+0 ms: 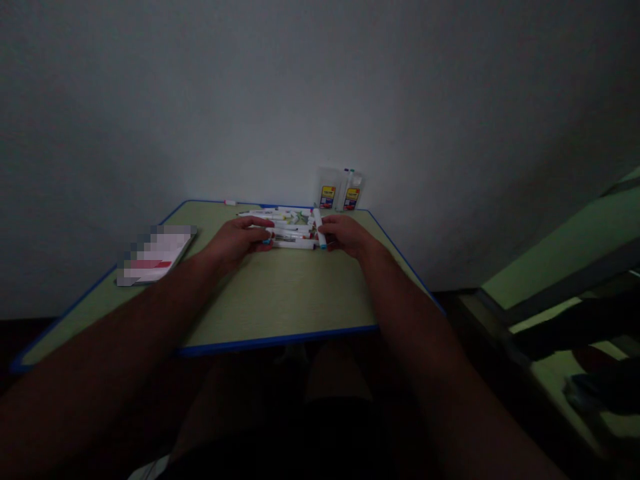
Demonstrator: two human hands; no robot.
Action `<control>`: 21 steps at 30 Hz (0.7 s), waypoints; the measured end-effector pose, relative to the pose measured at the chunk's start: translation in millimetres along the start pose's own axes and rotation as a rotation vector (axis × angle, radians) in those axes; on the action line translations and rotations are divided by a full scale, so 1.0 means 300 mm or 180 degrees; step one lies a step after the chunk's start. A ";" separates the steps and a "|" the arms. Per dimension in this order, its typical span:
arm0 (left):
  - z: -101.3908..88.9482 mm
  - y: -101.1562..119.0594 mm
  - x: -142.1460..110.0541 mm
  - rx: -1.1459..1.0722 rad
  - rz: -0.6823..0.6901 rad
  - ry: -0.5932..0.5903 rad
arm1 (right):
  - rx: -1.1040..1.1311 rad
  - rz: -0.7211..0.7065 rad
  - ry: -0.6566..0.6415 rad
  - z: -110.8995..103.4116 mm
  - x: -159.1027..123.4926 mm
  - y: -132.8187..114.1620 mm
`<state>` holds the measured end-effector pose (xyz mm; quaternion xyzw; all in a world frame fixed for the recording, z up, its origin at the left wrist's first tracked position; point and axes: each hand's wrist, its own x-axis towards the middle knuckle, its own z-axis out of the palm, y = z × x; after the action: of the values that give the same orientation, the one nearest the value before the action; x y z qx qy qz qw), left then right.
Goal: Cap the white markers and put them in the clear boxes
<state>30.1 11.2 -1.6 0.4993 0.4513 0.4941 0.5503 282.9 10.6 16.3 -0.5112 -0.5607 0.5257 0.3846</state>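
Markers (pixel 293 229) lie in a loose pile on the far half of the counter (pixel 290 287). The fingers of the right hand (pixel 345 235) are closed around a white marker (pixel 319 228) with a blue-green end, at the pile's right edge. The fingers of the left hand (pixel 245 240) are curled at its left side, pinching a blue-tipped marker (pixel 268 238). Two clear labelled cases (pixel 328 193) stand against the wall (pixel 280 100).
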 end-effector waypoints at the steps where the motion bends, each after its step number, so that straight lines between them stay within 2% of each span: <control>1: 0.000 0.001 0.000 -0.0006 -0.0011 0.0017 | 0.0020 0.0026 0.0026 0.001 -0.001 -0.001; 21: 0.012 0.018 -0.010 -0.0049 -0.0200 0.0110 | 0.0148 0.0125 0.0005 -0.002 0.002 0.003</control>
<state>32.9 7.9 4.0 0.4721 0.4724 0.4885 0.5615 283.5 11.1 15.3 -0.5135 -0.5378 0.5457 0.3864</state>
